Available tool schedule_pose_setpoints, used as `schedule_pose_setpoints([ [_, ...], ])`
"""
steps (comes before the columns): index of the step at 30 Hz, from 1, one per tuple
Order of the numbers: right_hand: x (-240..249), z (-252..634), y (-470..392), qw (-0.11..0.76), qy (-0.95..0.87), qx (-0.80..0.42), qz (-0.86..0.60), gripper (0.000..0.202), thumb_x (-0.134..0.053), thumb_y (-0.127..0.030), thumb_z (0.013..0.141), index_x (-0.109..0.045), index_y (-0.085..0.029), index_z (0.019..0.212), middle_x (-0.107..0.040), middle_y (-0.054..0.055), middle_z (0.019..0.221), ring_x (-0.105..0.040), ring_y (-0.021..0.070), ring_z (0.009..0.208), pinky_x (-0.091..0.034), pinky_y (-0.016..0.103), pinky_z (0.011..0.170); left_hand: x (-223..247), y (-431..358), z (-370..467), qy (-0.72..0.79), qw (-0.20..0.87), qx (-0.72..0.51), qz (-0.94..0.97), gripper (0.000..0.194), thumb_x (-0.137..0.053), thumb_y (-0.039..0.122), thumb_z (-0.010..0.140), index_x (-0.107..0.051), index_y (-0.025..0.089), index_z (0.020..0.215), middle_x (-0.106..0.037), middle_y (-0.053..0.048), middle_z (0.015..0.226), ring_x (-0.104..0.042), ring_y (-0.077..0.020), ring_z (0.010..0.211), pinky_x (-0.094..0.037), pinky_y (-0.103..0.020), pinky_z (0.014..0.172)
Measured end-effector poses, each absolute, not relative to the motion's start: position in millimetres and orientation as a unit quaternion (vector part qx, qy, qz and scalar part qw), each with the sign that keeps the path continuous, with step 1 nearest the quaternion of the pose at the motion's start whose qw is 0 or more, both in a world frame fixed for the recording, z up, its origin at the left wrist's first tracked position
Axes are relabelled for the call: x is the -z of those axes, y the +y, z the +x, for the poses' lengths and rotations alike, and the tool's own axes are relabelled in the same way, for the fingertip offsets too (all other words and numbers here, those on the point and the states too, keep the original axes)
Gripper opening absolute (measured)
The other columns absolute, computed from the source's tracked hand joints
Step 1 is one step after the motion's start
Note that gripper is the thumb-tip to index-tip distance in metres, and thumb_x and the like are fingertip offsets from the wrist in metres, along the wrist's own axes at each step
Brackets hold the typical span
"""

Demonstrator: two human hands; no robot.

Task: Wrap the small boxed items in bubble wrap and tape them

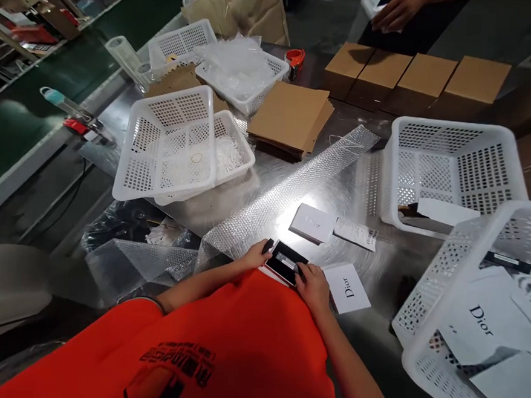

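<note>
Red T-shirt fabric lies nearest in the head view, and just beyond it the left hand and right hand grasp opposite ends of an open black-lined box, its long axis between them, the right nearer the Dior-printed card on the desk.

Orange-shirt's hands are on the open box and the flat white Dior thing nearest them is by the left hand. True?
Not quite: the head view shows the flat Dior thing by the right hand, not the left hand; both are on the open box.
</note>
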State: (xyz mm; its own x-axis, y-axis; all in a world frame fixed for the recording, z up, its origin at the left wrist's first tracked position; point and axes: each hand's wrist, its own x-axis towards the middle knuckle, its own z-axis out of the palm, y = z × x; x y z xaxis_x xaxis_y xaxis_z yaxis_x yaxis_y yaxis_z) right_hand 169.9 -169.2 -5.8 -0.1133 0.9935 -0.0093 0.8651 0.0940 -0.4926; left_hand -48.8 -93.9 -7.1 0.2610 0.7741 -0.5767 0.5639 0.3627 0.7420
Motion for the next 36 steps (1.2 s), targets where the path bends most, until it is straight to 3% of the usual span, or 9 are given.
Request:
schedule_pose_setpoints([
  [3,7,174,-170,0.181,-0.714,-0.2,-0.647,0.028,-0.049,-0.021,0.088,-0.069,-0.02,0.107,-0.066,0.008,0.087,-0.058,0.0234,0.086,-0.046,0.033,0.078,1,-95,-45,0.598,0.552,-0.077,0.575,0.021,-0.052,0.018,0.086,-0.056,0.018,0.106,-0.063,0.0,0.086,-0.061,-0.0152,0.072,-0.054,-0.029,0.068],
  [7,-6,171,-162,0.104,-0.755,-0.177,-0.623,0.024,-0.053,-0.016,0.084,-0.068,-0.017,0.102,-0.067,0.009,0.087,-0.058,0.0239,0.087,-0.044,0.032,0.076,-8,-92,-40,0.592,0.51,-0.069,0.62,0.023,-0.057,0.011,0.079,-0.057,0.018,0.101,-0.065,-0.005,0.103,-0.06,-0.0215,0.101,-0.049,-0.035,0.093],
  [11,-21,168,-159,0.053,-0.754,-0.172,-0.631,0.015,-0.055,-0.014,0.08,-0.066,-0.017,0.089,-0.067,0.009,0.085,-0.059,0.0235,0.086,-0.043,0.032,0.074,-10,-91,-34,0.601,0.49,-0.051,0.629,0.03,-0.058,0.006,0.075,-0.056,0.018,0.103,-0.066,-0.005,0.097,-0.062,-0.0224,0.096,-0.049,-0.035,0.09],
  [14,-19,172,-162,0.136,-0.691,-0.239,-0.669,0.019,-0.056,-0.021,0.079,-0.067,-0.018,0.095,-0.068,0.008,0.085,-0.061,0.023,0.086,-0.045,0.032,0.074,-7,-92,-33,0.611,0.49,-0.051,0.62,0.033,-0.057,0.007,0.077,-0.055,0.019,0.107,-0.066,-0.003,0.094,-0.063,-0.0204,0.09,-0.049,-0.032,0.085],
  [18,-8,181,-163,0.29,-0.526,-0.386,-0.7,0.032,-0.062,-0.042,0.077,-0.069,-0.018,0.097,-0.07,0.005,0.084,-0.062,0.0202,0.073,-0.049,0.034,0.07,-1,-96,-36,0.619,0.506,-0.07,0.596,0.031,-0.061,0.013,0.079,-0.055,0.02,0.108,-0.067,-0.002,0.097,-0.063,-0.0189,0.091,-0.05,-0.03,0.084],
  [22,0,176,-156,0.343,-0.483,-0.415,-0.691,0.042,-0.066,-0.056,0.074,-0.073,-0.018,0.09,-0.072,0.007,0.083,-0.062,0.0212,0.071,-0.05,0.037,0.068,3,-98,-40,0.614,0.531,-0.091,0.576,0.036,-0.067,0.016,0.076,-0.055,0.019,0.11,-0.067,-0.002,0.099,-0.064,-0.0195,0.091,-0.05,-0.03,0.082],
  [28,8,167,-154,0.265,-0.647,-0.322,-0.639,0.027,-0.056,-0.039,0.088,-0.073,-0.019,0.096,-0.074,0.011,0.094,-0.064,0.0256,0.089,-0.05,0.04,0.082,3,-99,-38,0.613,0.527,-0.094,0.581,0.035,-0.06,0.009,0.076,-0.057,0.02,0.109,-0.067,0.002,0.091,-0.063,-0.0165,0.086,-0.049,-0.026,0.08],
  [36,-3,175,-160,0.076,-0.767,-0.193,-0.607,0.023,-0.053,-0.023,0.092,-0.069,-0.018,0.107,-0.069,0.011,0.095,-0.058,0.0249,0.091,-0.045,0.034,0.078,5,-100,-37,0.621,0.516,-0.091,0.582,0.035,-0.061,0.009,0.075,-0.058,0.019,0.108,-0.066,0.002,0.087,-0.062,-0.0162,0.082,-0.048,-0.025,0.078],
])
